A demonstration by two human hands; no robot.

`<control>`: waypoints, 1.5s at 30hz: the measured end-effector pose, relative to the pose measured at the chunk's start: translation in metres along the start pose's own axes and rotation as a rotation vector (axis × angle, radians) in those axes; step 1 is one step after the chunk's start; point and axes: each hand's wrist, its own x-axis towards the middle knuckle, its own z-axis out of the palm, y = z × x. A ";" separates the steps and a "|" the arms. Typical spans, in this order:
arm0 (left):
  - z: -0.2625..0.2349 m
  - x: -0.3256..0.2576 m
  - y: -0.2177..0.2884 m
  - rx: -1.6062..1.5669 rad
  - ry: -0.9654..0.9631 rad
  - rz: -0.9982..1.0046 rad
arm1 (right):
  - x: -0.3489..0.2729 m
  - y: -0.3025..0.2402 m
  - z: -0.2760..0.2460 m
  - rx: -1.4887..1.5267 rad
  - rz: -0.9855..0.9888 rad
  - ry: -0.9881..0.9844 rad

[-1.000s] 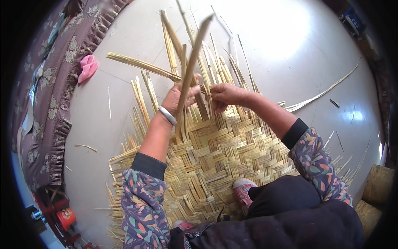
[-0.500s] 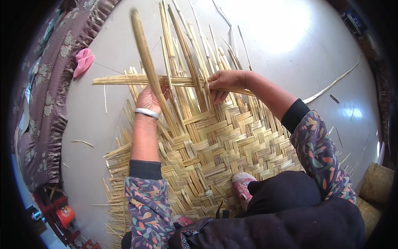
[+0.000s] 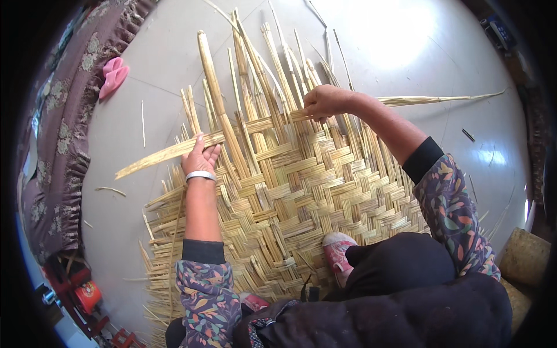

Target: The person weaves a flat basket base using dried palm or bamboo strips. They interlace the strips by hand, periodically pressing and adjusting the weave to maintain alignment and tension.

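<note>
A half-woven mat [image 3: 301,197] of split reeds spreads over the floor, its loose reed ends fanning out at the far edge. Across those ends runs a flat bundle of reed strips [image 3: 165,152], slanting down to the left and passing over some reeds and under others. My left hand [image 3: 200,159] grips the bundle near its left end, thumb on top. Farther right, my right hand [image 3: 328,103] is closed on the same bundle. One thick reed [image 3: 213,87] crosses over the bundle beside my left hand. The fingertips of my right hand are partly hidden.
My shoe [image 3: 338,252] rests on the mat's near part. A pink cloth-like item [image 3: 114,77] lies at the left by a patterned fabric cover [image 3: 61,124]. Reed scraps [image 3: 110,190] are scattered on the floor. Log-like pieces [image 3: 525,255] stand at the lower right.
My left hand has moved down and left along with the bundle's left end, which now slants. The thick reed has dropped away from me. My right hand has shifted slightly right and away.
</note>
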 end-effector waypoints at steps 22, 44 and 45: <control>-0.078 -0.002 -0.029 -0.169 -0.070 -0.184 | -0.007 -0.017 0.053 -0.532 0.065 0.107; -0.107 0.010 0.012 -0.228 -0.343 -0.121 | 0.051 -0.158 0.140 -0.271 -0.288 0.189; -0.100 0.007 0.017 -0.214 -0.364 -0.138 | 0.052 -0.157 0.142 -0.277 -0.294 0.227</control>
